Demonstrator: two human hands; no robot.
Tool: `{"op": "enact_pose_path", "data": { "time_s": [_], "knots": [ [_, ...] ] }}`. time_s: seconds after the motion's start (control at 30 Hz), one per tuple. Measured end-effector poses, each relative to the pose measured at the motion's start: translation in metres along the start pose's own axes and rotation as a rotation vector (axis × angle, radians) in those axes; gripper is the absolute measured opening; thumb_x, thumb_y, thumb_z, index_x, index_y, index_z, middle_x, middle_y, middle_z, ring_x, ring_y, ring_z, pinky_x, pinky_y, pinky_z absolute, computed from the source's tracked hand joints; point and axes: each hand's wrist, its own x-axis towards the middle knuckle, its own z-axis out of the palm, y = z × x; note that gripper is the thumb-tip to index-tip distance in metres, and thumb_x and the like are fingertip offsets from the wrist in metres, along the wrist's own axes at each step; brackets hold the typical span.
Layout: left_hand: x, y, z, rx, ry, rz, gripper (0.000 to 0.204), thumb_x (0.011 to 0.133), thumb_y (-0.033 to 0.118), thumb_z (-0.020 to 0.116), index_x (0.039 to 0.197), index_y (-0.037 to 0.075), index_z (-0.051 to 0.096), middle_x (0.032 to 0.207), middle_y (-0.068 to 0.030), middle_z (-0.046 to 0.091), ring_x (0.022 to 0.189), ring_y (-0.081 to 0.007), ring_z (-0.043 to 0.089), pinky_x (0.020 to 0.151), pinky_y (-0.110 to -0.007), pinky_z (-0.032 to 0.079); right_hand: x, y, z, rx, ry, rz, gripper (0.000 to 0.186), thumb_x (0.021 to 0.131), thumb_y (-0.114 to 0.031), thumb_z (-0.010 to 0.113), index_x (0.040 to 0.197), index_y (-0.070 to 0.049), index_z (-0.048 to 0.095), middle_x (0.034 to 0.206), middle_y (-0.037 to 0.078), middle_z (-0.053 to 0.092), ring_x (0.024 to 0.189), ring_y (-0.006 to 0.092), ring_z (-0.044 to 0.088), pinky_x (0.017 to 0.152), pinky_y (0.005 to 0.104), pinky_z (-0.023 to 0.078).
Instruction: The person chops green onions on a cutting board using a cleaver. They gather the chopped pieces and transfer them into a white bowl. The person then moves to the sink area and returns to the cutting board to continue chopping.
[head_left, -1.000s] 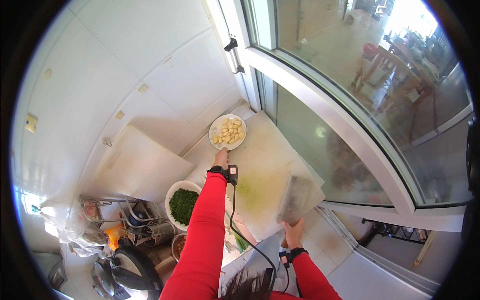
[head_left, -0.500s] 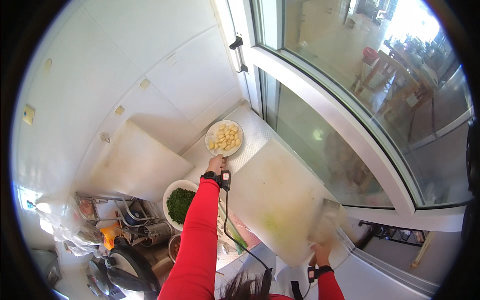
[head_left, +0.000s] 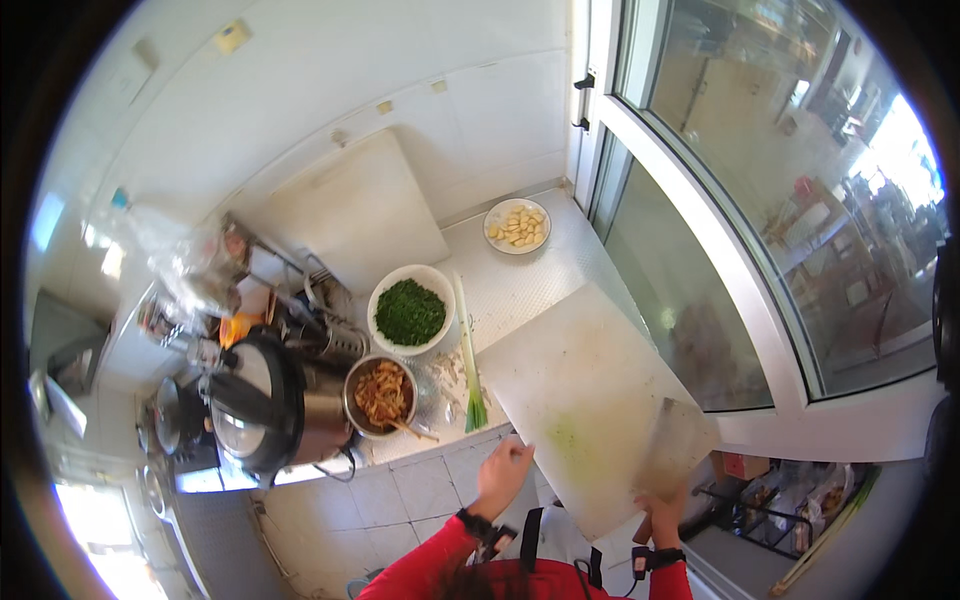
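Cleaver (head_left: 676,450) lies flat on the white cutting board (head_left: 585,395), near its right corner; right hand (head_left: 662,510) closed on the handle. Left hand (head_left: 503,470), loosely curled, empty, touches the board's near edge. Judged: between cuts; next, fetch the green onion stalk (head_left: 467,350) lying just left of the board.

R hand (head_left: 662,508) gripping cleaver (head_left: 678,447) at cutting board (head_left: 580,395) corner; L hand (head_left: 503,468) touching board's near edge. Bowl of chopped greens (head_left: 410,310), scallion (head_left: 467,350) on bench (head_left: 520,280).
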Motion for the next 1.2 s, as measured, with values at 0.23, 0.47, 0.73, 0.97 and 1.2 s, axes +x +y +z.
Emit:
{"op": "enact_pose_path", "data": {
  "time_s": [0.23, 0.47, 0.73, 0.97, 1.2],
  "knots": [
    [-0.055, -0.076, 0.083, -0.356, -0.277, 0.153, 0.051, 0.083, 0.026, 0.061, 0.131, 0.007, 0.056, 0.126, -0.0142, 0.066, 0.119, -0.0339, 0.06, 0.105, -0.043, 0.043, -0.016, 0.002, -0.011, -0.045, -0.216, -0.082, 0.052, 0.085, 0.007, 0.064, 0.132, -0.002, 0.043, 0.103, 0.01, 0.067, 0.084, 0.0207, 0.071, 0.068, 0.0294, 0.054],
    [-0.061, -0.021, 0.077, -0.437, -0.109, 0.753, 0.061, 0.083, -0.003, 0.056, 0.144, 0.001, 0.051, 0.136, -0.018, 0.063, 0.121, -0.0326, 0.062, 0.105, -0.037, 0.048, -0.092, -0.022, -0.017, 0.093, -0.225, -0.237, 0.055, 0.088, 0.004, 0.063, 0.139, -0.002, 0.042, 0.109, 0.011, 0.066, 0.089, 0.0221, 0.069, 0.077, 0.0318, 0.055],
    [-0.164, 0.026, -0.061, -1.499, -0.276, 0.14, 0.045, 0.098, 0.019, 0.061, 0.138, -0.001, 0.054, 0.131, -0.0094, 0.064, 0.116, -0.0158, 0.063, 0.099, -0.031, 0.05, -0.193, -0.066, 0.011, -0.159, -0.278, -0.469, 0.051, 0.094, -0.006, 0.065, 0.138, 0.011, 0.046, 0.119, 0.016, 0.067, 0.109, 0.0244, 0.063, 0.094, 0.0375, 0.05],
    [-0.296, -0.098, -0.257, -1.592, 0.15, 0.21, 0.046, 0.099, 0.021, 0.063, 0.138, -0.001, 0.054, 0.129, -0.0089, 0.065, 0.112, -0.0155, 0.064, 0.095, -0.032, 0.053, -0.288, -0.043, 0.168, -0.269, -0.655, -0.612, 0.057, 0.088, -0.009, 0.078, 0.131, 0.011, 0.047, 0.103, 0.014, 0.065, 0.084, 0.018, 0.061, 0.071, 0.0338, 0.053],
    [-0.491, -0.296, -0.417, -1.596, 0.727, 0.077, 0.042, 0.099, 0.024, 0.062, 0.134, -0.001, 0.057, 0.122, -0.0076, 0.068, 0.104, -0.015, 0.066, 0.089, -0.032, 0.054, -0.5, 0.064, 0.388, -0.282, -1.245, -0.476, 0.069, 0.087, 0.006, 0.062, 0.148, 0.0, 0.032, 0.098, 0.012, 0.071, 0.084, 0.0214, 0.07, 0.081, 0.0321, 0.054]
  ]
}}
